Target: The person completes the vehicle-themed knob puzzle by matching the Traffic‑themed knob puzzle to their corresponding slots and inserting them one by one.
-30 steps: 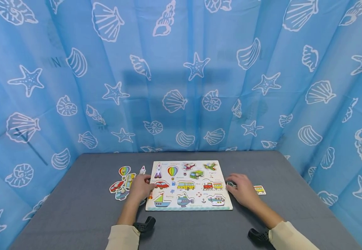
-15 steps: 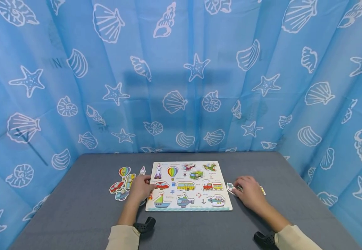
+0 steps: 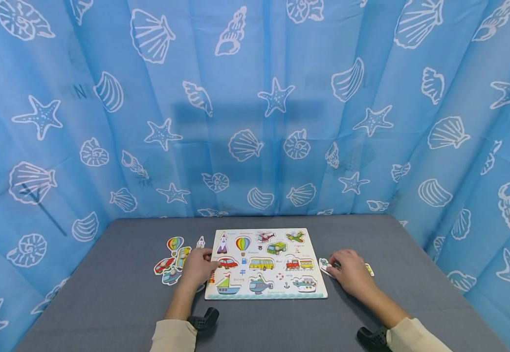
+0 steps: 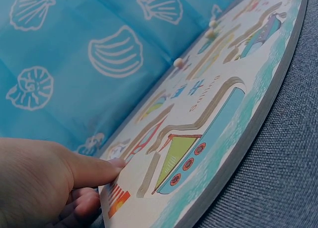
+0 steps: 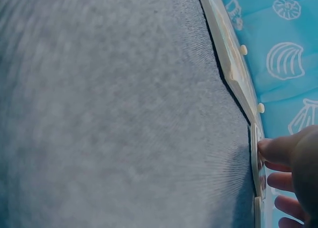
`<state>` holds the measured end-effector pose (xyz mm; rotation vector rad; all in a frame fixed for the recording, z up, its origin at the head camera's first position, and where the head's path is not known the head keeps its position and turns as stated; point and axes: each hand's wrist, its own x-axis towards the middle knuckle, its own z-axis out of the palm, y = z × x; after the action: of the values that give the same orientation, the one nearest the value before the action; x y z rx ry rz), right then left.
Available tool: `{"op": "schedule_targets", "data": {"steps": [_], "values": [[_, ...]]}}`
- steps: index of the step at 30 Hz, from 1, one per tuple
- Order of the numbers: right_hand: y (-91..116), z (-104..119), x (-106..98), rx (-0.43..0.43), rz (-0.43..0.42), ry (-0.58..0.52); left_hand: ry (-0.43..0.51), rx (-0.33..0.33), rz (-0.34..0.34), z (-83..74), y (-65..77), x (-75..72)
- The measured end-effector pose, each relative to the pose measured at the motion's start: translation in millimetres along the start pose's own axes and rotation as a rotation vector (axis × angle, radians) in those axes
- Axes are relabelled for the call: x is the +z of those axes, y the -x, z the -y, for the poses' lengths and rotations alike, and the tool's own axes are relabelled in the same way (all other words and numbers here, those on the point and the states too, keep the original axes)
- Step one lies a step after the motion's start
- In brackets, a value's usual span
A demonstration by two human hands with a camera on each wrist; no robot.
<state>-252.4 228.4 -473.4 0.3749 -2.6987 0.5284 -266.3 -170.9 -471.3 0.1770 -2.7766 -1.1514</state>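
A white wooden peg puzzle board [image 3: 246, 295] with vehicle pictures lies between the hands. My left hand [image 3: 199, 266] grips its left edge, the thumb on top beside the red car picture; in the left wrist view this hand [image 4: 54, 181] has its other fingers below the thumb at the edge. My right hand [image 3: 348, 270] is just right of the board, its fingertips on a white-edged puzzle piece [image 3: 323, 264] lying flat there, mostly covered. In the right wrist view the thumb and a finger of that hand [image 5: 293, 163] meet at the piece, the grip partly hidden.
Left of the board lie several loose pieces: a balloon [image 3: 175, 243], a red car [image 3: 164, 265], a blue one [image 3: 171, 276], a yellow one [image 3: 183, 256] and a rocket [image 3: 200, 242]. A partly hidden yellow piece [image 3: 369, 269] lies behind the right hand. A shell-print curtain [image 3: 246, 186] borders the table.
My right hand has shifted right, away from the board's edge, and now stays over the piece, whose left end has come into view. My left hand has kept its place on the board.
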Motion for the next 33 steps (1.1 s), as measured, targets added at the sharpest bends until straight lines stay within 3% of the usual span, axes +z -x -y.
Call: {"op": "schedule_targets", "data": {"steps": [21, 33], "values": [[4.1, 22.0, -6.3, 0.033, 0.049, -0.156, -0.007, -0.003, 0.001, -0.9, 0.7, 0.2], [10.1, 38.2, 1.2, -0.05, 0.037, -0.211, -0.016, 0.002, 0.004, 1.1, -1.6, 1.4]]}}
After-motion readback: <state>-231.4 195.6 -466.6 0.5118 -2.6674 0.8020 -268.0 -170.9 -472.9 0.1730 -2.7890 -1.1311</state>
